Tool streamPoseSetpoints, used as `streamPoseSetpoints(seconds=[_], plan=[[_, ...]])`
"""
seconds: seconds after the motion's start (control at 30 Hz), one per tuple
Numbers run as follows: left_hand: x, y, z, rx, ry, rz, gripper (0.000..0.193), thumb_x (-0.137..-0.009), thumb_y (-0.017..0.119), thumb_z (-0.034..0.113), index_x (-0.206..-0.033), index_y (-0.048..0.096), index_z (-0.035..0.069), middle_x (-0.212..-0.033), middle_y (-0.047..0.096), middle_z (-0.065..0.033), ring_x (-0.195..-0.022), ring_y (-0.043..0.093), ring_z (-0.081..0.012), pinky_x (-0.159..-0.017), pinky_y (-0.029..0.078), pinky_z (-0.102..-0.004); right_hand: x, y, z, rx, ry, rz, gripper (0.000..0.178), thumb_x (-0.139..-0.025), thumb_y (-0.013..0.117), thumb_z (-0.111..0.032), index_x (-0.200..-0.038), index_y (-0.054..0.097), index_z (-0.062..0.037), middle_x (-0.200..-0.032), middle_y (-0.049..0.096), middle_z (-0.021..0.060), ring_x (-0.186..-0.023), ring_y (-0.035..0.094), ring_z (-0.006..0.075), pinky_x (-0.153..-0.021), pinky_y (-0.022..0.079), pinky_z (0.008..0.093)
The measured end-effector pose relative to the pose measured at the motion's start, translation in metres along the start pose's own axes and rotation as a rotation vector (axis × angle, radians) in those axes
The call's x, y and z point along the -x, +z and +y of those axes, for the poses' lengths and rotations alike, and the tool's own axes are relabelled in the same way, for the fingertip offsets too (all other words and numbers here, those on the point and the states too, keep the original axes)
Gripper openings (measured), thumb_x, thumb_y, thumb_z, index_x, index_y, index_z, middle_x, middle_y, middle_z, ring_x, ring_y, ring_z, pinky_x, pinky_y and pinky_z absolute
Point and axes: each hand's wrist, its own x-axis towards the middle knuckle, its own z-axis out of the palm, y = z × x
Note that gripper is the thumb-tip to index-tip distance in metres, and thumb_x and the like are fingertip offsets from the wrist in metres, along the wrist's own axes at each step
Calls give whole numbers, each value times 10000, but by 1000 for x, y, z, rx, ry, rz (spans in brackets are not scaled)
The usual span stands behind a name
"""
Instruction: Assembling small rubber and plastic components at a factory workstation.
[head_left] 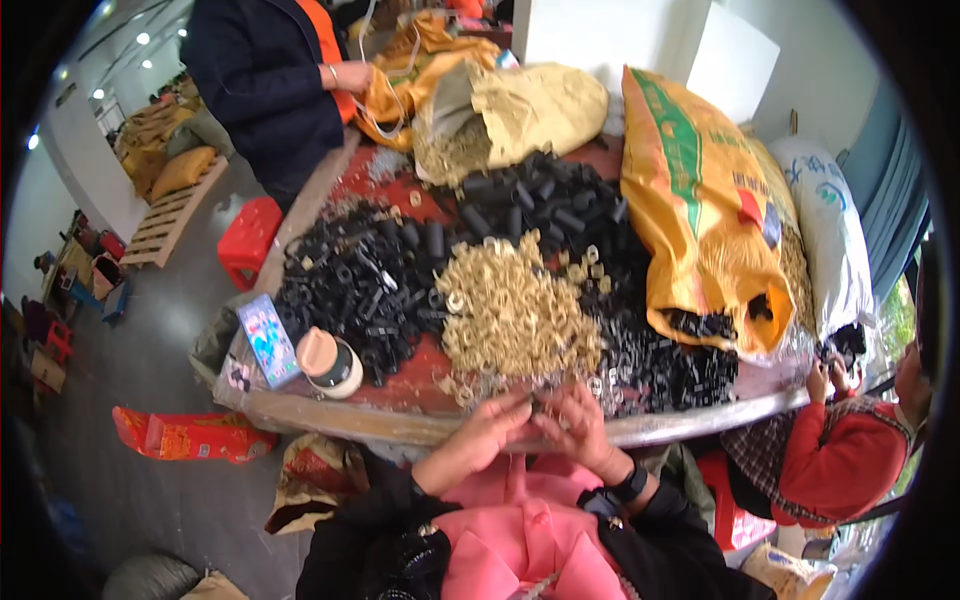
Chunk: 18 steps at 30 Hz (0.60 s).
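Observation:
Both my hands meet over the near edge of the table, in front of a heap of small beige ring-like parts (pixel 515 300). My left hand (pixel 485 432) has its fingers pressed together, pointing right at a small dark part. My right hand (pixel 575 425) curls its fingers round the same spot; what it grips is mostly hidden. The dark part (pixel 535 407) is too small to name. Left of the beige heap lies a pile of black plastic parts (pixel 350 290). Smaller black pieces (pixel 690 370) spread to the right, and thick black tubes (pixel 540 205) lie behind.
A phone (pixel 266 340) and a jar with a pinkish lid (pixel 330 365) stand at the table's left corner. Orange (pixel 690 200) and beige sacks (pixel 520 110) lie at the back and right. One person (pixel 270 90) stands far left; another (pixel 840 450) sits right. A red stool (pixel 250 240) is beyond.

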Motion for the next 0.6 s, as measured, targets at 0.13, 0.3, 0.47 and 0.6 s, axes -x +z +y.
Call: streamPoseSetpoints(seconds=[0.13,0.3,0.47,0.6], plan=[[-6,9,19,-120,114,49,329,-866,493,89,-1172,454,-26,-1106,532,-90,-936,560,-162,-838,469,-294,-9,-2,1,-77,41,59,452,-696,683,-89,-1110,517,-19,-858,537,117,-740,517,240,-640,444,313],[-8,8,19,-155,130,90,332,-853,523,102,-1149,475,-40,-1034,568,-66,-894,560,-124,-797,474,-264,-9,-1,7,-75,72,60,447,-709,685,-117,-1108,507,-26,-795,522,83,-674,507,182,-576,426,275],[-8,3,12,-259,87,89,397,-846,554,138,-1193,453,-27,-1064,565,-62,-912,540,-96,-809,442,-234,-2,3,12,-169,132,64,436,-732,679,-163,-1111,504,-37,-719,490,41,-587,487,112,-529,406,238],[-9,5,10,-246,93,81,394,-845,559,155,-1183,466,-25,-1045,571,-64,-902,541,-95,-802,443,-233,0,3,12,-199,140,81,405,-727,676,-129,-1091,521,-42,-696,483,40,-558,466,125,-516,398,250]])
